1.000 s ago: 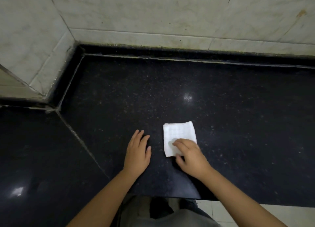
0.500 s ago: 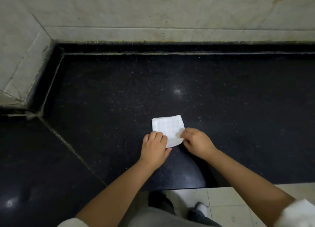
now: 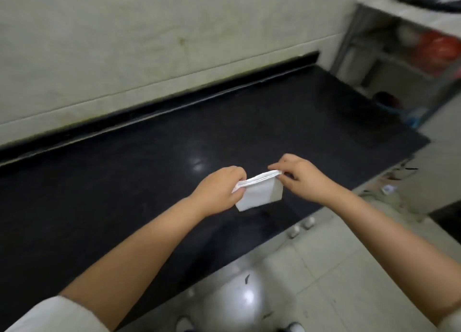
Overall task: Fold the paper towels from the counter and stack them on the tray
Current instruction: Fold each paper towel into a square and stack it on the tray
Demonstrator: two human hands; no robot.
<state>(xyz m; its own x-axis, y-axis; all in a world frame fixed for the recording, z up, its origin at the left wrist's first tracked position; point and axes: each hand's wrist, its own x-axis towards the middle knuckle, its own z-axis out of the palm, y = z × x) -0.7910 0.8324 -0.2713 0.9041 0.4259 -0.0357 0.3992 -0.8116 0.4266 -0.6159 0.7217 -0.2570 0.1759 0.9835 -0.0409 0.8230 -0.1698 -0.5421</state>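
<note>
Black stone counter point(image 3: 124, 182), folded paper towel point(image 3: 259, 194) held above it in both hands.

Pale floor tiles point(image 3: 324, 269) nearest, right of the counter edge; shoe tips at bottom of view, blurred. Left hand point(image 3: 219, 189) pinches the towel's left end, fingers curled round it. Right hand point(image 3: 301, 174) pinches the right top corner between thumb and fingertips. Towel white, folded into a small thick square, layered edges up, hanging clear of the counter, over its front part. Glare spot on the stone just beyond the hands. Farther back: dark upstand, then pale tiled wall point(image 3: 149, 44). Far right, a shelf unit point(image 3: 399, 57) with red items, too blurred to name.
</note>
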